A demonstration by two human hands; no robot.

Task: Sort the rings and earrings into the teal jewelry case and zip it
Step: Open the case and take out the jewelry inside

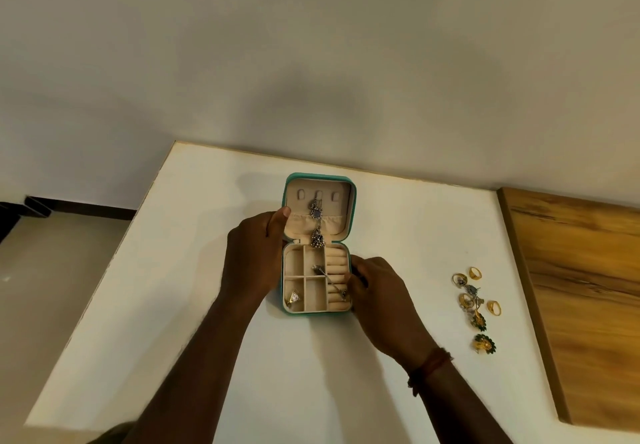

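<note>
So your teal jewelry case (341, 189) is sitting open flat in the middle of the white table (207, 305), a small square box with rounded corners, a smooth teal shell and a soft, velvety beige lining. The lid lies away from you with three little tabs along the top and a gathered pocket below them, and a chunky silver dangly earring (316, 215) hangs down its middle as far as the hinge. The base is split into four boxy compartments on the left and a column of padded ring rolls (337, 260) on the right. A triangular sparkly piece (293, 296) sits in the near-left compartment, and a long thin silver piece (327, 275) lies diagonally across the rolls. Your left hand (252, 256) is wrapped round the case's left side near the hinge, thumb (282, 216) up against the lid's edge, so that one's a proper grip. Your right hand (384, 301) is curled against the right wall of the base, fingertips right at the near end of that long silver piece, but honestly I can't tell if you're pinching it or just holding the case. Well off to the right there's a loose pile (472, 300) of shiny gold rings (475, 273) and green-and-gold flower earrings (485, 343), just beside a grainy wooden board (588, 287).
</note>
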